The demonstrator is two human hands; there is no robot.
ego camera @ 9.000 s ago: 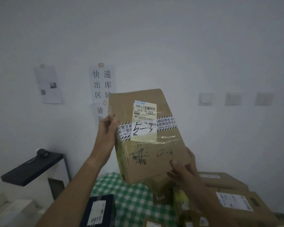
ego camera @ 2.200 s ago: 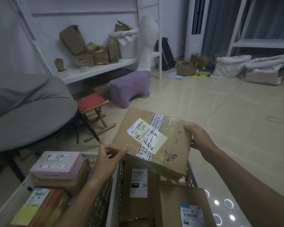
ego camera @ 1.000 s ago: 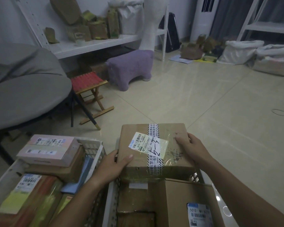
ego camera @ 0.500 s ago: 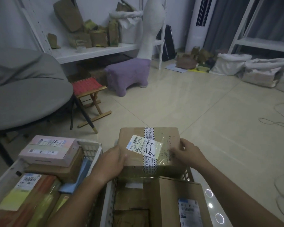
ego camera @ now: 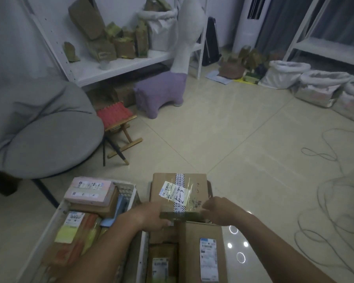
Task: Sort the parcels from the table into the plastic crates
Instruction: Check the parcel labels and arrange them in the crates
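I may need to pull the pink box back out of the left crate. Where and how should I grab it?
Take the pink box from above, fingers across its two long sides. It lies flat on top of the stack at the far end of the left crate, so its top and side edges are exposed and nothing rests on it.

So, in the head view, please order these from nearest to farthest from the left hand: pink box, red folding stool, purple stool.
From the left hand:
1. Pink box, to its left, on top of the parcels in the left crate.
2. Red folding stool, on the floor beyond the crates.
3. Purple stool, farther back by the shelf.
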